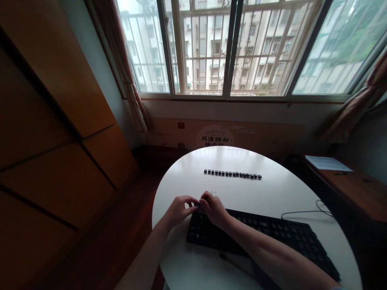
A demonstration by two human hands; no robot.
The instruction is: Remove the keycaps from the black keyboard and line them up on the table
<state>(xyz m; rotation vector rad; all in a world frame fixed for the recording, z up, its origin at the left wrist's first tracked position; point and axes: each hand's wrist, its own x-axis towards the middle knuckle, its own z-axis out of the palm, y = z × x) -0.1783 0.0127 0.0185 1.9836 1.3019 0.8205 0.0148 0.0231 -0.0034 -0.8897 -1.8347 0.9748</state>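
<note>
A black keyboard [272, 235] lies across the near part of a round white table [272, 193]. Both my hands meet at its far left corner. My left hand [179, 208] is curled, its fingertips pinched against the keyboard's corner keys. My right hand [214, 207] is closed too, fingers bent down onto the same corner; a thin wire tool seems to stick up from it, too small to be sure. Farther back on the table, a straight row of several loose black keycaps [232, 174] lies side by side.
The keyboard's cable [305, 211] curls over the table's right side. A wooden desk with a sheet of paper [328, 163] stands at the right. Wooden cabinets [60, 121] fill the left. A barred window [226, 44] and curtains are behind the table.
</note>
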